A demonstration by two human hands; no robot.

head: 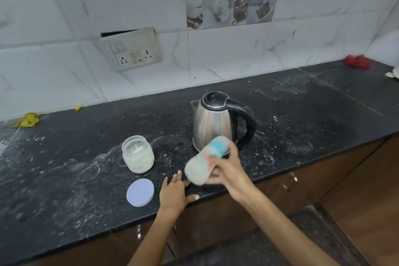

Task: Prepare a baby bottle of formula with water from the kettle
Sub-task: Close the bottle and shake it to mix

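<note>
My right hand grips a baby bottle with a teal collar, tilted and blurred by motion, milky liquid inside, just above the counter's front edge. My left hand lies flat on the black counter with fingers spread, just left of the bottle. A steel kettle with a black lid and handle stands upright behind the bottle. An open formula jar with pale powder stands to the left. Its lilac lid lies flat in front of it.
White powder smears cover the counter. A yellow cloth lies at the far left by the tiled wall, a red object at the far right. A socket plate is on the wall. Brown cabinet doors with handles sit below.
</note>
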